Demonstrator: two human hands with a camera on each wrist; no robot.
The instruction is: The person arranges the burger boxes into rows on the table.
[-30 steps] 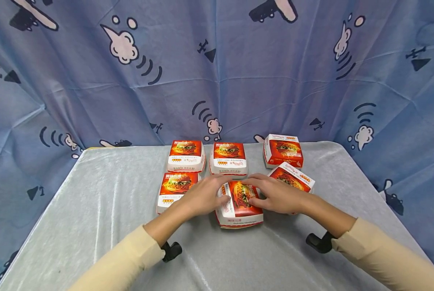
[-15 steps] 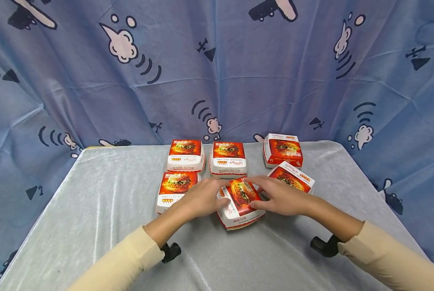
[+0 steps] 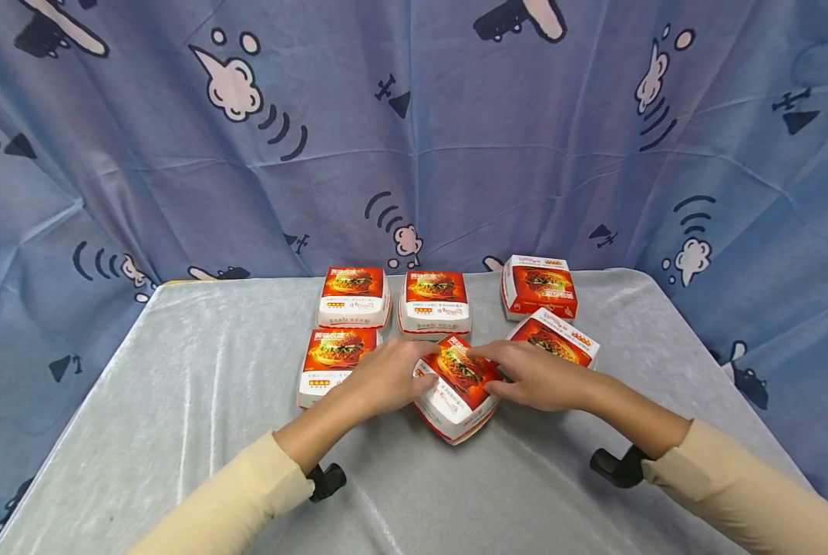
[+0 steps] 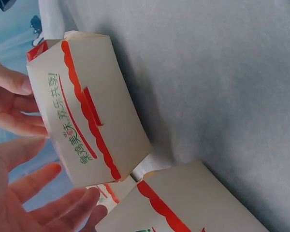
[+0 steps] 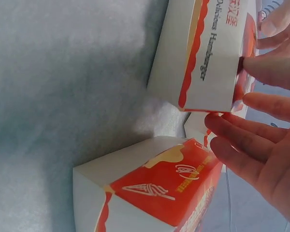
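Observation:
A red-and-white hamburger box [image 3: 453,397] sits at an angle on the cloth, one corner toward me. My left hand [image 3: 389,374] is at its left side. My right hand [image 3: 542,374] is at its right side. In the left wrist view, the left thumb meets the edge of the box [image 4: 82,111], while the other fingers of the left hand [image 4: 38,203] are spread. The right wrist view shows the thumb and index finger of the right hand [image 5: 273,145] touching the top edge of the box [image 5: 203,53], the remaining fingers extended near its corner.
Close behind stands a hamburger box [image 3: 435,304], with another box [image 3: 354,297] to its left. A box [image 3: 338,354] lies partly behind my left hand. To the right are a slanted box [image 3: 556,339] and a far box [image 3: 540,287]. A blue curtain [image 3: 414,154] hangs behind the grey cloth [image 3: 178,432].
Between my hands the hamburger box has turned counterclockwise, seen from above, so its white strip has swung from the left toward me. My right hand has shifted slightly to the right. The other boxes stay put.

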